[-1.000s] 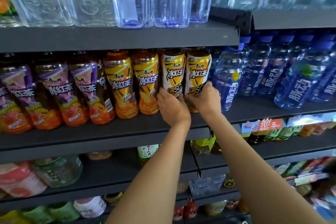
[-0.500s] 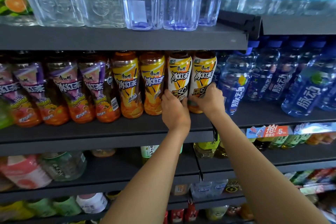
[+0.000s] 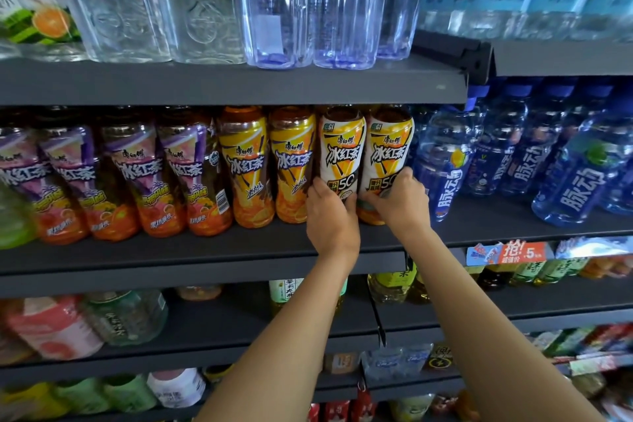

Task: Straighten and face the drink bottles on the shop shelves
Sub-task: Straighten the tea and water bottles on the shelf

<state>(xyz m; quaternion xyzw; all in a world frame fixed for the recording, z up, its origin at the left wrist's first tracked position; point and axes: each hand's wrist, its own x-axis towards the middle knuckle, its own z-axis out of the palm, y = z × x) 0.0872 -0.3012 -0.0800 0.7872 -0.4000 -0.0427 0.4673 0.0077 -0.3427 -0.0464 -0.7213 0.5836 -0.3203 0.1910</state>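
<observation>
Hands grip two white-labelled tea bottles: left hand (image 3: pixel 331 216) one (image 3: pixel 340 151), right hand (image 3: pixel 400 202) the other (image 3: pixel 388 151).

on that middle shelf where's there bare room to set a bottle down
Bare strip along the shelf's front lip, before the purple-label bottles, and wider before the blue bottles. Crowded where the left hand and right hand grip the white-label teas.

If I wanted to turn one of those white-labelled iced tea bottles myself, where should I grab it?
Probably low on the body, from the open front of the shelf. The white-labelled bottle stands upright with its cap tucked under the shelf above and neighbours tight on both sides, so only its front lower part is free. The left hand grips there.
</observation>
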